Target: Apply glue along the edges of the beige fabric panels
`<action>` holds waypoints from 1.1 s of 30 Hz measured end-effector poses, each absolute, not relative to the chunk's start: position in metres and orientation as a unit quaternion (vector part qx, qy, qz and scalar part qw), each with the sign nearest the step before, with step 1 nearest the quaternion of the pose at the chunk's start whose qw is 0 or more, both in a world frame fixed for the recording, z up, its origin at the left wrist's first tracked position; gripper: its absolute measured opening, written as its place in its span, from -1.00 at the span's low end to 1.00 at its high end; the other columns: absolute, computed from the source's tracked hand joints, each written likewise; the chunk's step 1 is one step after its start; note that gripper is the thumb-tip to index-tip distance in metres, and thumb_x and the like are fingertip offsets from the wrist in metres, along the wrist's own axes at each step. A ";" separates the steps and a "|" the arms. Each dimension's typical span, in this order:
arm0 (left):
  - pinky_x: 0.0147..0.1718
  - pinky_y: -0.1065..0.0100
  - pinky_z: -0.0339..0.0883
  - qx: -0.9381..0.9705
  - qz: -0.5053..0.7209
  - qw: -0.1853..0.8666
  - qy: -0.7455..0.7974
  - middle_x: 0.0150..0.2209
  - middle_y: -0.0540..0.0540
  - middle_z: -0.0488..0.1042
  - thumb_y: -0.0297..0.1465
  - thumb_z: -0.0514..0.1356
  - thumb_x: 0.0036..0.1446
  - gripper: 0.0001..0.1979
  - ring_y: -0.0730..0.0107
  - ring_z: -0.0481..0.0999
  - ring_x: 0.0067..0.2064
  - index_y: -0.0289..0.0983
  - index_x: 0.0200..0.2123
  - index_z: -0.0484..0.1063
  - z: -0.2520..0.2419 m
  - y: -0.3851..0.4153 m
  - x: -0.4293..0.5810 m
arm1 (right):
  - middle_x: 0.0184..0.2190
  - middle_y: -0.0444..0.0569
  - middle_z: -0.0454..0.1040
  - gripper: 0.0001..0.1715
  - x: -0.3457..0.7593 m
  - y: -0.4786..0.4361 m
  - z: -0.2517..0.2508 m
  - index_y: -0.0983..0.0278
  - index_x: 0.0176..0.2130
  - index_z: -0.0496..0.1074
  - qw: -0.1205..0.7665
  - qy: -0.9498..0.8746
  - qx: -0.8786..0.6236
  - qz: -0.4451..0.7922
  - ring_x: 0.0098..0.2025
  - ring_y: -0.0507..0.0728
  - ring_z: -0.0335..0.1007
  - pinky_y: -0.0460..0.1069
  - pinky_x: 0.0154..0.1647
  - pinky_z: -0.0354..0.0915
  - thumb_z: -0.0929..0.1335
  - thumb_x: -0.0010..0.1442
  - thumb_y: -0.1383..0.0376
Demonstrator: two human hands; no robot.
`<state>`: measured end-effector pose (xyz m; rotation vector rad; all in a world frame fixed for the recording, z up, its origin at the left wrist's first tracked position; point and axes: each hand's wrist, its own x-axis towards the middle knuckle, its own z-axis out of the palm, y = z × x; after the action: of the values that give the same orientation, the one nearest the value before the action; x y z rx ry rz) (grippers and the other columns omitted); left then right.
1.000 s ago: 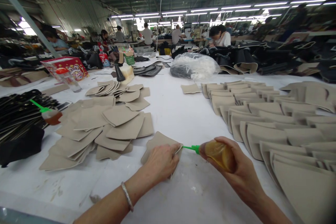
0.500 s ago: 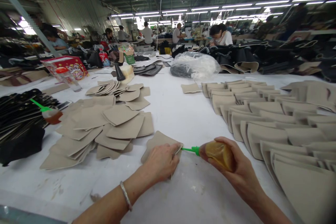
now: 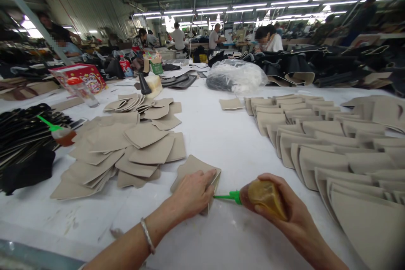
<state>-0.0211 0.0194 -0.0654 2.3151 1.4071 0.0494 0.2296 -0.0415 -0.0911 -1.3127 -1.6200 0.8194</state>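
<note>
A beige curved-edge panel (image 3: 193, 165) lies on the white table in front of me, its right edge showing a glossy strip. My left hand (image 3: 196, 192) rests over this panel, index finger reaching to its upper right corner and the other fingers curled at the edge; the thumb is hidden. In my right hand (image 3: 286, 202) is a squeeze bottle (image 3: 264, 196) of amber liquid, tipped sideways with fingers wrapped round it. Its thin green nozzle points left, and the tip is at the panel's right edge, close to my left fingers.
Loose beige panels (image 3: 107, 137) are heaped on the left. Overlapping rows of panels (image 3: 322, 162) cover the right side. Another green-nozzled bottle (image 3: 63, 135) lies by black pieces (image 3: 25, 135). Farther back are a plastic-wrapped bundle (image 3: 236, 76) and a clear bottle (image 3: 82, 93). Several people work beyond.
The bottle's nozzle has moved down along the panel's right edge, from near the upper corner toward me. My left hand stays on the panel; the view has shifted slightly.
</note>
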 end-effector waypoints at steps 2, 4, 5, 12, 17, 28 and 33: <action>-0.18 0.18 0.35 0.834 0.019 0.215 0.508 -0.17 -0.12 0.48 -0.34 -0.11 0.22 -0.50 0.12 0.51 -0.18 -0.12 0.23 0.18 -0.065 0.019 -0.021 | -0.07 -0.08 0.31 -0.49 0.230 -0.044 -0.093 0.09 0.08 0.20 0.432 -0.648 -0.518 0.353 -0.14 0.16 0.34 -0.06 -0.13 0.31 0.42 0.23 0.10; -0.18 0.19 0.35 0.834 0.018 0.215 0.508 -0.17 -0.13 0.47 -0.34 -0.11 0.23 -0.50 0.13 0.51 -0.18 -0.14 0.23 0.18 -0.065 0.018 -0.022 | -0.09 -0.08 0.31 -0.49 0.230 -0.044 -0.094 0.10 0.07 0.21 0.444 -0.643 -0.523 0.339 -0.15 0.15 0.34 -0.07 -0.15 0.30 0.42 0.22 0.11; -0.18 0.19 0.35 0.834 0.018 0.215 0.508 -0.17 -0.13 0.47 -0.34 -0.11 0.23 -0.50 0.13 0.51 -0.18 -0.14 0.23 0.19 -0.065 0.017 -0.022 | -0.10 -0.08 0.31 -0.50 0.230 -0.043 -0.095 0.11 0.07 0.22 0.450 -0.642 -0.529 0.326 -0.17 0.15 0.34 -0.08 -0.16 0.30 0.43 0.22 0.11; -0.17 0.20 0.33 0.834 0.019 0.218 0.506 -0.15 -0.12 0.46 -0.30 -0.12 0.26 -0.51 0.14 0.49 -0.16 -0.15 0.24 0.16 -0.066 0.016 -0.025 | -0.03 -0.11 0.30 -0.50 0.225 -0.052 -0.096 0.08 0.08 0.22 0.436 -0.652 -0.505 0.360 -0.06 0.15 0.33 -0.11 -0.06 0.28 0.43 0.21 0.12; -0.16 0.21 0.33 0.830 0.013 0.222 0.511 -0.14 -0.12 0.45 -0.30 -0.12 0.26 -0.50 0.15 0.49 -0.15 -0.17 0.25 0.16 -0.067 0.016 -0.023 | -0.04 -0.10 0.31 -0.49 0.223 -0.060 -0.099 0.10 0.07 0.24 0.454 -0.628 -0.525 0.352 -0.07 0.15 0.33 -0.12 -0.08 0.28 0.44 0.20 0.13; -0.10 0.23 0.31 0.824 0.008 0.234 0.516 -0.07 -0.11 0.44 -0.28 -0.11 0.28 -0.51 0.17 0.46 -0.10 -0.15 0.26 0.13 -0.066 0.013 -0.023 | -0.02 -0.07 0.30 -0.48 0.222 -0.062 -0.103 0.09 0.07 0.22 0.462 -0.607 -0.520 0.384 -0.03 0.19 0.30 -0.06 -0.02 0.26 0.44 0.20 0.13; -0.11 0.21 0.31 0.826 0.008 0.232 0.513 -0.07 -0.12 0.43 -0.27 -0.10 0.28 -0.50 0.15 0.47 -0.10 -0.16 0.26 0.14 -0.067 0.014 -0.022 | -0.02 -0.03 0.31 -0.47 0.225 -0.058 -0.104 0.11 0.08 0.19 0.452 -0.604 -0.499 0.426 -0.03 0.22 0.32 -0.01 -0.03 0.29 0.43 0.21 0.13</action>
<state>-0.0217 0.0140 -0.0672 2.2704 1.4100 0.0218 0.2246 -0.0577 -0.1044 -1.2313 -1.4921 1.0533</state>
